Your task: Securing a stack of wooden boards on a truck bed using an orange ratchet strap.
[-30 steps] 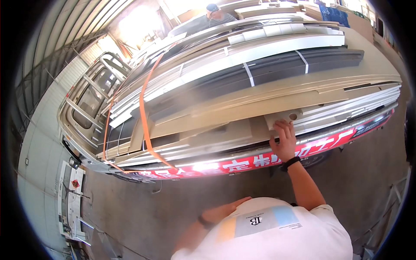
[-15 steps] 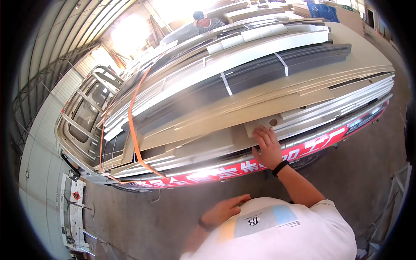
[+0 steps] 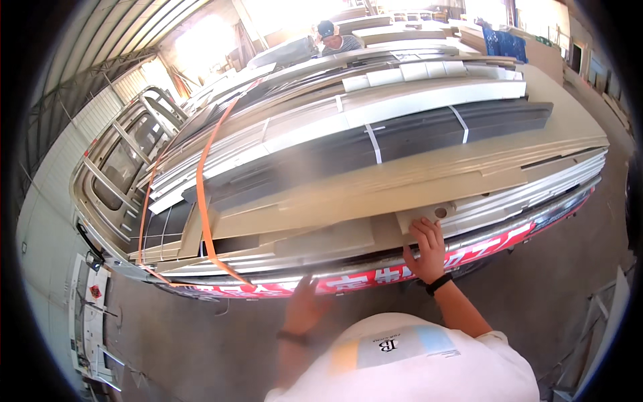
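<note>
My right hand (image 3: 429, 251), with a dark band at the wrist, rests its stretched fingers on the edge of a pale board (image 3: 415, 216) that has a round hole. Its thumb stands apart, and no grip shows. My left hand (image 3: 305, 305) is raised beside the red banner (image 3: 355, 280) along the truck's side; motion smears its fingers. Long stacked boards (image 3: 321, 208) in tan, white and dark grey lie on the truck bed above both hands. White bands wrap a dark grey bundle (image 3: 415, 137).
An orange strap (image 3: 203, 177) crosses the load near the beige truck cab (image 3: 130, 164). A metal rail (image 3: 321, 271) edges the bed. Beyond the load is another person (image 3: 338, 41) in a cap and striped top. Blue wrapping (image 3: 504, 44) lies at the far right.
My left hand has come up from beside my shirt toward the truck's side. My right hand stays on the board. The view has shifted, and the other person's head has turned.
</note>
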Demonstrator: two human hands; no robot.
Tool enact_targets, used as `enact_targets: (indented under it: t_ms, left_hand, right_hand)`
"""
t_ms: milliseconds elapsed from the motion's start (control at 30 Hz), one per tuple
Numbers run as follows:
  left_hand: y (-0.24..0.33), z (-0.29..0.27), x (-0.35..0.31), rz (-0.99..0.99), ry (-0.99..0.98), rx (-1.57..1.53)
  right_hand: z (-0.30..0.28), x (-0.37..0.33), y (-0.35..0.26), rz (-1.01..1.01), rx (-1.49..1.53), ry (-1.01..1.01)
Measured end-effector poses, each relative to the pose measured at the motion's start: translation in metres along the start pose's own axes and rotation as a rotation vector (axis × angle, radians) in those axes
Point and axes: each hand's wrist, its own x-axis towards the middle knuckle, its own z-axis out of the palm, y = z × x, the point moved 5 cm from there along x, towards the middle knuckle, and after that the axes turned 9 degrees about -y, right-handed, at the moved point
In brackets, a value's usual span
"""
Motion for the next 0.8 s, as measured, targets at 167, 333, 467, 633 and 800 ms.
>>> enact_targets:
  t_ms: [167, 333, 467, 633, 800]
  left_hand:
    - [-0.048, 0.011, 0.015, -0.032, -0.004, 0.009]
    - [-0.059, 0.02, 0.021, -0.095, -0.244, -0.034]
    - [-0.06, 0.019, 0.026, -0.063, -0.296, -0.024]
    - [-0.046, 0.001, 0.028, 0.128, -0.384, 0.18]
    - [-0.067, 0.019, 0.027, 0.1, -0.308, 0.068]
  right_hand:
    - [-0.002, 0.004, -0.008, 0.042, -0.061, -0.004]
    - [0.003, 0.011, -0.018, 0.126, -0.059, 0.099]
    - [0.008, 0.012, -0.018, 0.179, -0.099, 0.135]
    - [0.015, 0.013, -0.017, 0.206, -0.128, 0.135]
    - [0.018, 0.02, -0.017, 0.224, -0.129, 0.18]
